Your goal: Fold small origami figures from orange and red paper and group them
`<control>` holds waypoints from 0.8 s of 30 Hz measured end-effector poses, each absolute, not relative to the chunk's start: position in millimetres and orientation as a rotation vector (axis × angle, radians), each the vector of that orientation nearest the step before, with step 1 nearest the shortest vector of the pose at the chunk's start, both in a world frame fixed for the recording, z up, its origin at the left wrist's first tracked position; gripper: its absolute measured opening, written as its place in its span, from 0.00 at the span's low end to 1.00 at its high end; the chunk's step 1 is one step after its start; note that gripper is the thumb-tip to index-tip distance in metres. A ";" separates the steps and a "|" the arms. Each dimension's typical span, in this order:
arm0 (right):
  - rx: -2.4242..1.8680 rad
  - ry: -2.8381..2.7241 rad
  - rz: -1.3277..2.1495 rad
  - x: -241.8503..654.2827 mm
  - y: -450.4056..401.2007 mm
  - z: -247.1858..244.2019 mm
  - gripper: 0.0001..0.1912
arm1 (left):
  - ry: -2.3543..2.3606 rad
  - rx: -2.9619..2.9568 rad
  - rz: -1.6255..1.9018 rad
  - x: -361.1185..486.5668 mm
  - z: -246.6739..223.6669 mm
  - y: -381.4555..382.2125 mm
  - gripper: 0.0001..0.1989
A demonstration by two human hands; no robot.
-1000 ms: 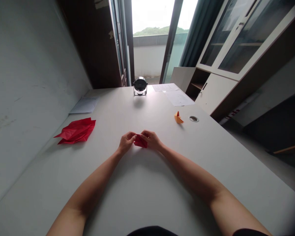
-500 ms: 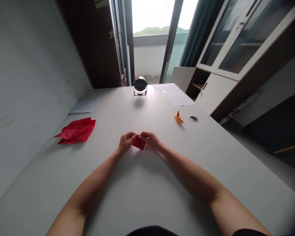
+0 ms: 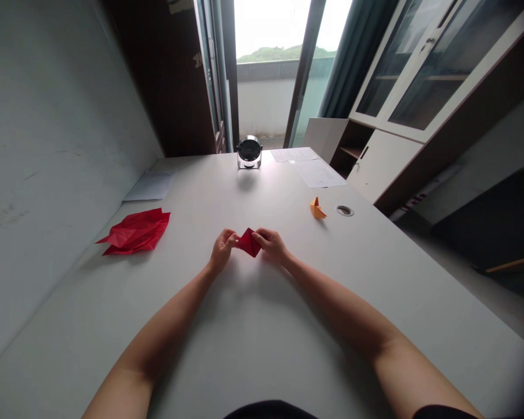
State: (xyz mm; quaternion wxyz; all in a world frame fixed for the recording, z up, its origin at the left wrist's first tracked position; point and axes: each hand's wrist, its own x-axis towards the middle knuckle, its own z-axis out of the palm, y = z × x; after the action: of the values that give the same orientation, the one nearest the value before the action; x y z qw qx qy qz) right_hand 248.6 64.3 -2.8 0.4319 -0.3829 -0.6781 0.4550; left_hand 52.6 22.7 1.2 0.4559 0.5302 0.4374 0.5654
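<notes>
A small folded red origami paper (image 3: 249, 243), diamond-shaped with crease lines, is held up between my two hands near the middle of the table. My left hand (image 3: 223, 247) pinches its left corner between thumb and fingers. On the opposite side, my right hand (image 3: 271, 244) grips the right edge, thumb on the near face. The fingers behind the paper are partly hidden.
Larger red paper sheets (image 3: 136, 231) lie at the left of the white table (image 3: 253, 326). An orange origami figure (image 3: 317, 208) stands at the right, beside a cable hole (image 3: 344, 210). A round black device (image 3: 249, 150) and printed papers (image 3: 318, 173) are at the back.
The red paper has risen slightly and turned, so more of its diamond face shows. My hands have moved a little apart, the left one now at its left corner.
</notes>
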 end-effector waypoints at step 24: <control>-0.917 -1.717 1.271 244.8 59.9 -0.7 0.22 | 1.065 1.378 1.329 54.7 -3.1 20.0 0.18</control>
State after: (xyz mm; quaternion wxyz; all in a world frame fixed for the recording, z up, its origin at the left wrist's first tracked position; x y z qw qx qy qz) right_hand 244.8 59.9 -0.7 0.3973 -0.3620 -0.6778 0.5018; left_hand 54.7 20.0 -3.1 0.4579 0.5591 0.4322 0.5394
